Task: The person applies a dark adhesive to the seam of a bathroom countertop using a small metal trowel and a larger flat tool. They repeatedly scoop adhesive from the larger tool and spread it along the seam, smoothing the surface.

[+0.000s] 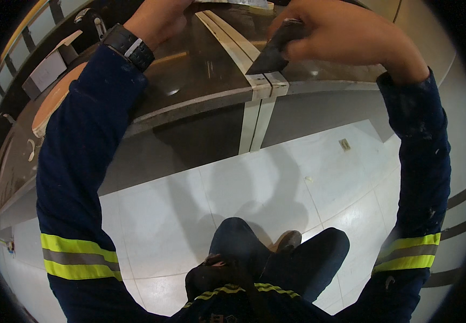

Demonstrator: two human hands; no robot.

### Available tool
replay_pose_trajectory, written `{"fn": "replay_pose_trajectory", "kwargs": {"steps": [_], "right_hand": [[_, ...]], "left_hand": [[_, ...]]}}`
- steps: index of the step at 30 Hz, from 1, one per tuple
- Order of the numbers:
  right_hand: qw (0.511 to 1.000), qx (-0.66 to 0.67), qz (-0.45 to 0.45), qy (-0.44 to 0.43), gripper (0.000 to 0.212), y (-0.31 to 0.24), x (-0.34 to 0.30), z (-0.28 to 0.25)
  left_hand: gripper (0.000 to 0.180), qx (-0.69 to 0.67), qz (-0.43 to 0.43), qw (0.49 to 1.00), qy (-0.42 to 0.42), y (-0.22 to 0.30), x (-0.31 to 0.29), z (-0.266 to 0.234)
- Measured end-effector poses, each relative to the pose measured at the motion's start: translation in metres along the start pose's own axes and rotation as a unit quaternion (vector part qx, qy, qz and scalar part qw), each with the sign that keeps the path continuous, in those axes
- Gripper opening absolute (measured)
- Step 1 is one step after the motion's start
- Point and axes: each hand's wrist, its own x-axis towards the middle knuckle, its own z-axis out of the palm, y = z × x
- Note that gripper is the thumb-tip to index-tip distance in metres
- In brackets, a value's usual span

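Observation:
My right hand (332, 35) is closed around a dark, flat scraper (270, 56). The scraper's lower corner rests at the dark seam between two strips of pale masking tape (233, 46), near the countertop's front edge. Both strips run back across the dark glossy countertop (184, 70) and fold down over the edge onto the front panel. At the top edge, left of the tape, my left hand (162, 24) hangs over the counter. Its fingers are turned away and partly cut off, so I cannot see whether they hold anything.
A large tape roll (58, 99) with an orange-brown face lies on the counter at left, beside a white box (47, 72). A faucet (93, 21) stands behind them. My bent knees are above the white tiled floor (157, 215), which has a small drain grate (344, 144).

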Motion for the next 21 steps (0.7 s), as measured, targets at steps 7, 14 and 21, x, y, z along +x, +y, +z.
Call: {"fn": "replay_pose_trajectory", "kwargs": {"steps": [7,14,21], "right_hand": [[0.999,0.003,0.010,-0.045,0.033,-0.010,-0.015,-0.009],[0.999,-0.001,0.019,0.027,0.029,0.004,-0.014,0.013],[0.972,-0.142,-0.097,0.157,0.024,0.028,-0.025,0.048]], "left_hand": [[0.023,-0.040,0.006,0.999,-0.020,0.000,0.003,0.010],[0.022,-0.010,-0.014,1.000,0.011,0.004,-0.003,0.004],[0.022,-0.020,-0.005,1.000,0.004,-0.001,0.003,0.011]]}}
